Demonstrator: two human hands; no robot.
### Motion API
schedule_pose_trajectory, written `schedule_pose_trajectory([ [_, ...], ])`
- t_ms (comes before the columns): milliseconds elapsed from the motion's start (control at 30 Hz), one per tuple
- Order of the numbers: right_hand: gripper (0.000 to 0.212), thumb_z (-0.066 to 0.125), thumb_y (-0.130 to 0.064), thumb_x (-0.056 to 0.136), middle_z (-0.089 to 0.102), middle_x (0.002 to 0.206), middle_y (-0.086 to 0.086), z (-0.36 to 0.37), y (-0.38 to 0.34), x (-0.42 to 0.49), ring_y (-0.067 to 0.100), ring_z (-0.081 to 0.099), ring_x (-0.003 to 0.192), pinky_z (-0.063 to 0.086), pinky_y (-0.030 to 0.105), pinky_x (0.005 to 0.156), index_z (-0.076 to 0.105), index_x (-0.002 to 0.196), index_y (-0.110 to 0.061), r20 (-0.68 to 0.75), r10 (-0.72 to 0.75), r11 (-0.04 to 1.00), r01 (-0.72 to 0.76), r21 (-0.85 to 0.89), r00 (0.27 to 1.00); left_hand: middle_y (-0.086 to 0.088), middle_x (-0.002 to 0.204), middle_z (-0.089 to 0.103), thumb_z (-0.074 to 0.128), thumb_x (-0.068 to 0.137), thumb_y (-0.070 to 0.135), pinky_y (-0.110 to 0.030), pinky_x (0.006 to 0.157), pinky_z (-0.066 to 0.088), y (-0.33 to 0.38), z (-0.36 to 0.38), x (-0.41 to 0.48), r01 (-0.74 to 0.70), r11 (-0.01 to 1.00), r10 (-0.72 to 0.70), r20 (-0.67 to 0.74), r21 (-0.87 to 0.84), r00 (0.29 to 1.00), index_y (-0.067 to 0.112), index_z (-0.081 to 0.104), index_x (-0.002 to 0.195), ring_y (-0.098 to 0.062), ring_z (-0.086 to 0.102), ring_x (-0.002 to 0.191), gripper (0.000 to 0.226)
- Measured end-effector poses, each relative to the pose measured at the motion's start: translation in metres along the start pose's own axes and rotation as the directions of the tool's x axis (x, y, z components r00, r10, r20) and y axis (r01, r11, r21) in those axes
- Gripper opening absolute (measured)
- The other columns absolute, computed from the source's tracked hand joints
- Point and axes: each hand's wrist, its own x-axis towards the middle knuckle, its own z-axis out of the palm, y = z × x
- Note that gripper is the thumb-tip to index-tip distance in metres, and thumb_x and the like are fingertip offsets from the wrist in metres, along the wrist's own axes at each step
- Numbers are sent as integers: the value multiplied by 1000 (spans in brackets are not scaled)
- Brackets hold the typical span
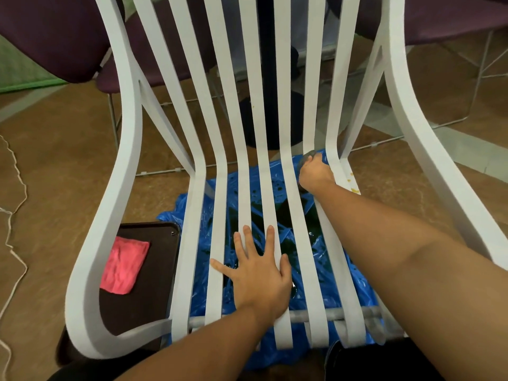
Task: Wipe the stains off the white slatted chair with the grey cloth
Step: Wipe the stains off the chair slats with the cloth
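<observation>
The white slatted chair [129, 149] fills the view, its slats running from the seat front up into the backrest. My left hand [258, 273] lies flat on the middle seat slats, fingers spread, holding nothing. My right hand [314, 174] is far back at the seat's bend, closed on the grey cloth [309, 155], which shows only as a small bunch above the fingers. It presses on a slat right of centre. Yellow-orange stains [353, 185] dot the slat just right of that hand.
A blue plastic sheet [192, 213] lies on the brown floor under the seat, wet and dark in the middle. A dark tray [148, 298] holding a pink cloth [123, 266] sits under the left armrest. Purple chairs [55, 37] stand behind. A white cord [16, 204] trails at left.
</observation>
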Motion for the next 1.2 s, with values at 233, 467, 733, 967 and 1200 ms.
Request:
schedule_pose_trajectory([
  [233,36,25,-13,102,53,127,20,8,22,-26,39,53,114,35,40,78,46,129,0,1,-36,999,36,-7,999,-6,167,-19,13,101,59,-82,104,-10,1,-3,-1,1,1000,-1,-2,-14,1000,46,-17,155,-30,-22,153,63],
  [467,38,21,-21,104,56,117,18,4,44,-97,37,56,105,37,38,77,46,126,-4,-18,0,997,1,79,1000,-6,168,-17,11,102,59,-83,105,-8,1,-6,-3,4,1000,-4,-2,-14,1000,44,-14,156,-31,-18,154,62],
  [733,37,21,-29,104,51,94,8,0,70,-183,26,50,83,40,33,73,46,120,-7,-52,13,999,-12,31,999,-8,169,-10,9,103,58,-84,104,-3,1,-9,-7,-1,1000,1,-7,10,1000,42,-10,157,-32,-13,155,60],
  [967,31,24,-33,105,44,78,-3,2,80,-216,18,46,62,35,27,55,44,116,-12,-108,43,999,-44,-4,993,-9,169,-9,10,102,58,-84,104,-4,1,-8,-9,-3,1000,3,-11,-2,1000,42,-9,158,-33,-13,155,60],
  [1200,29,27,-42,106,61,79,8,1,66,-186,28,61,71,41,33,60,37,101,-16,-114,22,1000,-23,-12,993,-9,169,-10,10,102,58,-84,104,-3,2,-8,-8,-3,1000,3,-20,4,1000,42,-11,157,-33,-13,154,61],
])
